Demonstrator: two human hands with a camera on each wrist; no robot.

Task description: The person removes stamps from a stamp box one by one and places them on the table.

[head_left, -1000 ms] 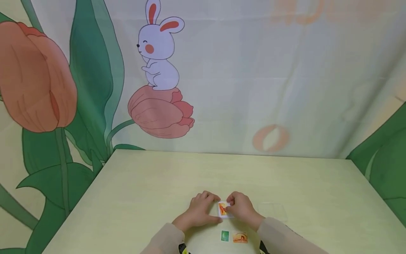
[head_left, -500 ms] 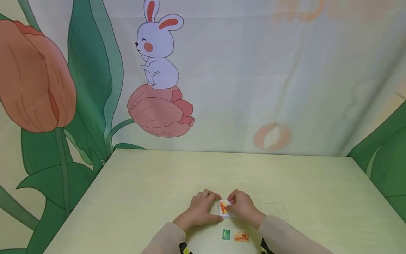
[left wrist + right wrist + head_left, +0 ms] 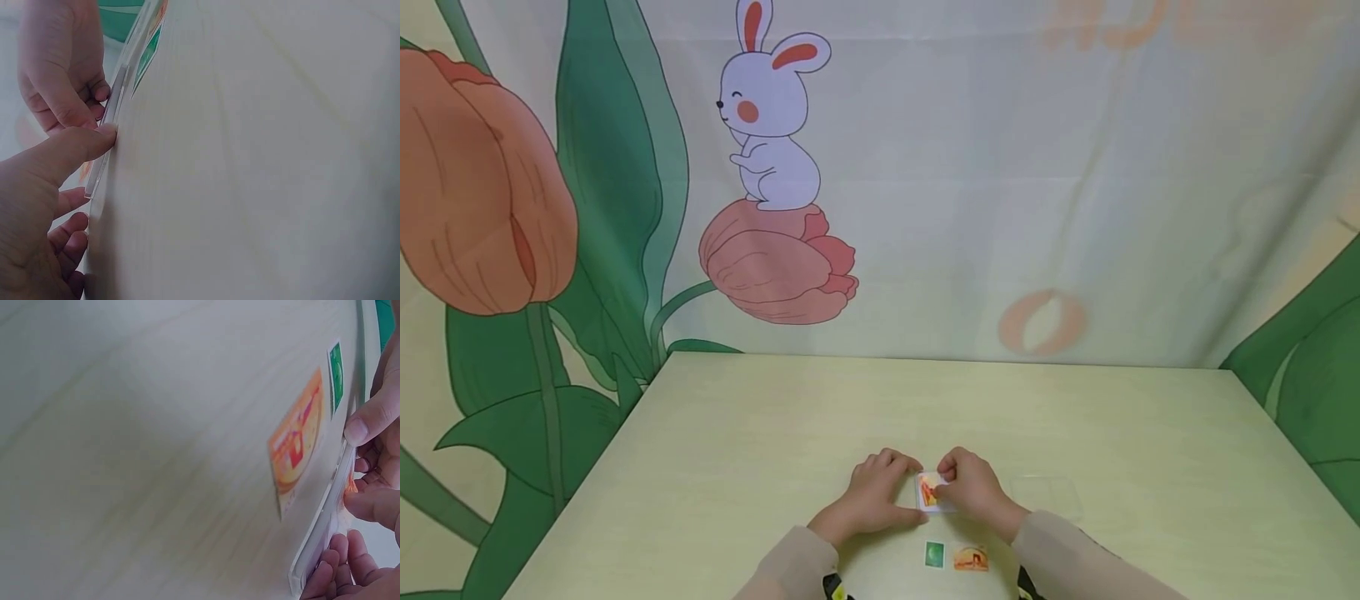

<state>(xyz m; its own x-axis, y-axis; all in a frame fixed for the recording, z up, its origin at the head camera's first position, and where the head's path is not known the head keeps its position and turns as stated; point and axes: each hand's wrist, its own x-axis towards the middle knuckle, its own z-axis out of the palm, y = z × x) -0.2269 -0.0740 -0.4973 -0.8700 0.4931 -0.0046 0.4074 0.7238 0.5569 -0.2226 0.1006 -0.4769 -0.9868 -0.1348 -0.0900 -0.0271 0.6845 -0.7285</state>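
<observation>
A white card [image 3: 936, 508] lies between left hand [image 3: 876, 498] gripping its edges and right hand [image 3: 976, 490] pinching its orange stamp [image 3: 927, 490]

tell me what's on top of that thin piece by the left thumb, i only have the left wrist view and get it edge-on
Observer: In the head view, the top of the thin piece is white with an orange picture on it.
Operator: anything touching that picture, it's blocked for me
Observer: Yes, the right wrist view shows the thumb of the right hand against it.
Operator: and what's next to the green stamp
Observer: An orange stamp. You get only a scrap of it, but the head view shows it whole: wider than it is tall, with a narrow gap between the two.
</observation>
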